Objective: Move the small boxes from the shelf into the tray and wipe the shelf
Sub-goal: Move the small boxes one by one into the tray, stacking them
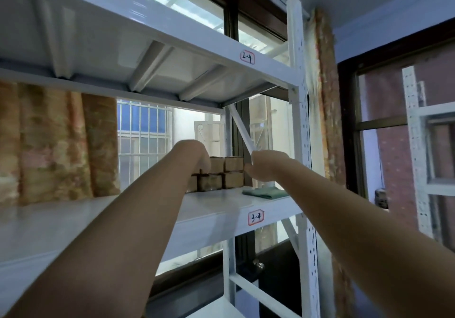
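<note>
Both forearms outstretched; left hand [203, 160] and right hand [264, 167] flanking stacked cardboard boxes [221, 173] on shelf [216, 202], seemingly to lift; grip unclear.

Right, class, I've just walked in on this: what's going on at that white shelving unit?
A person is reaching with both arms to a stack of small brown boxes at the back of the shelf labelled 3-4. The left hand is on the left of the stack and the right hand at its right; the grip is too blurred to judge. A folded green cloth lies beside the boxes. No tray is in view.
</note>
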